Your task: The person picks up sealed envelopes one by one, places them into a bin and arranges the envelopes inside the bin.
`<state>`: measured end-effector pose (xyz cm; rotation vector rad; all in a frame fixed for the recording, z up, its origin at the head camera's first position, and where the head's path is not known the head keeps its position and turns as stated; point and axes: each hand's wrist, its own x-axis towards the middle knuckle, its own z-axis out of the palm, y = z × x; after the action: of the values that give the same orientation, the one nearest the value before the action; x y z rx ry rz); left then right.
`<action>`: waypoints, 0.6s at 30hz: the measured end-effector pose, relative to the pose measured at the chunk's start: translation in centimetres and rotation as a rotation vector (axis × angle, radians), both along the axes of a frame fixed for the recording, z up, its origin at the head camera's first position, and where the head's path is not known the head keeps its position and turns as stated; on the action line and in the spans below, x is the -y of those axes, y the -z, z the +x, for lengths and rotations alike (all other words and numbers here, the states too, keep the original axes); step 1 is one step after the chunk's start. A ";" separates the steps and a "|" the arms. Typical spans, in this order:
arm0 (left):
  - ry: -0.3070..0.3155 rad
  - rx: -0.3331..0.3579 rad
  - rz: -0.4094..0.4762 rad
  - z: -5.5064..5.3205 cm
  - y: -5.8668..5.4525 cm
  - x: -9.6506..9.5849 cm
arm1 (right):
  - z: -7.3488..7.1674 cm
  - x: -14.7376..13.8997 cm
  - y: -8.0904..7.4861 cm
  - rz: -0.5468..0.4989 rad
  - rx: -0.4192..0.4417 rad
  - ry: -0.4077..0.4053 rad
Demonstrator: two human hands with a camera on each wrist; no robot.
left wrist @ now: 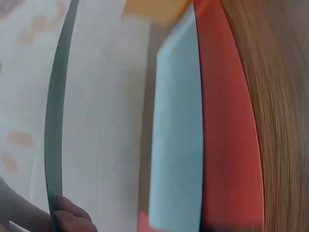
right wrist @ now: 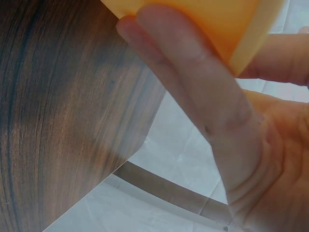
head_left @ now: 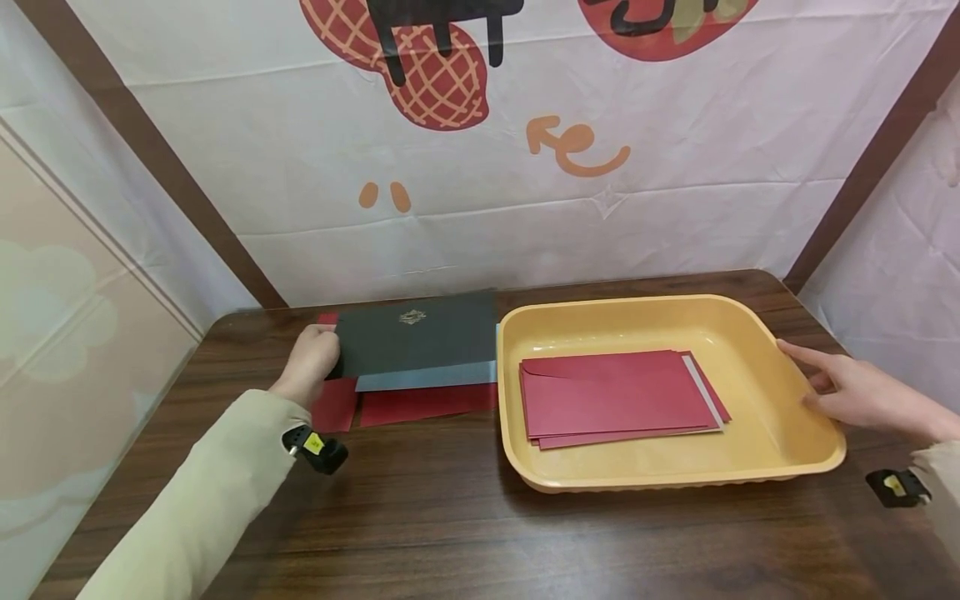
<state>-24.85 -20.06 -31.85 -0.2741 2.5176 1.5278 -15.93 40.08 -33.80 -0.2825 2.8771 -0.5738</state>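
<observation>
My left hand pinches the left end of a dark green envelope with a small gold emblem. The left wrist view shows that envelope nearly edge-on between thumb and fingers, raised apart from a light blue envelope. Red envelopes lie beneath the blue one on the table. On the right, my right hand grips the right rim of a yellow plastic tray. Several red envelopes lie in a loose stack inside the tray. Up close, fingers press against the tray's outside wall.
Everything stands on a dark wood table. A printed white cloth hangs behind the table's back edge, with more cloth at both sides. The tray's left rim borders the right ends of the envelopes on the table.
</observation>
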 end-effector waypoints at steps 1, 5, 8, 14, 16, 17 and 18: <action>0.021 -0.009 0.012 0.2 -0.1 -0.6 | 0.0 -0.1 0.1 0.002 -0.010 -0.007; 0.078 -0.018 0.039 0.9 -0.4 -3.3 | 0.0 -0.2 0.2 -0.006 -0.023 -0.011; 0.098 0.009 0.049 1.5 -0.5 -5.4 | -0.1 -0.3 0.2 -0.015 -0.015 -0.010; 0.212 0.051 0.073 2.5 -0.8 -9.3 | -0.2 -0.3 0.2 -0.033 0.047 0.009; 0.257 0.052 0.104 2.8 -0.9 -10.8 | -0.2 -0.2 0.2 -0.033 0.059 0.015; 0.269 0.049 0.112 3.0 -1.0 -11.6 | -0.2 -0.2 0.2 -0.032 0.059 0.016; 0.281 0.049 0.130 3.1 -1.0 -12.4 | -0.1 -0.2 0.2 -0.028 0.048 0.014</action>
<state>-21.77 -7.67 -30.84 0.0589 2.2901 1.5410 -16.06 40.31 -33.95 -0.2497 2.8294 -0.6151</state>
